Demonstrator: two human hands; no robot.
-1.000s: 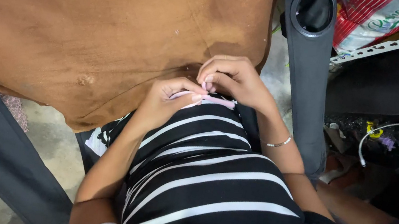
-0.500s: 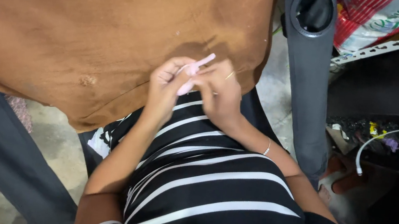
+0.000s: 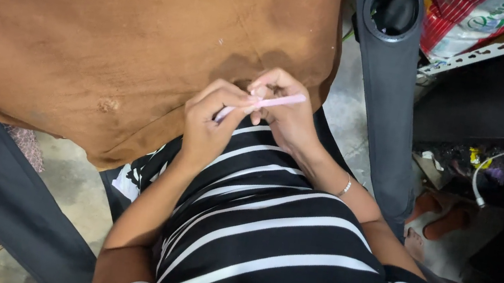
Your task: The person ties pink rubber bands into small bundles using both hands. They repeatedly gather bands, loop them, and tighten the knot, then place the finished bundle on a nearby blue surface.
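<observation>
Against the brown cloth (image 3: 116, 30), my left hand (image 3: 212, 119) sits at its lower right edge, fingers pressed together on the near end of a thin pink strip (image 3: 264, 102). The strip has swung since a moment ago: it now lies nearly level, pointing right, no longer tilted up. My right hand (image 3: 285, 116), just right of the left and also at the cloth's edge, pinches the strip's middle, so both hands now steady it.
</observation>
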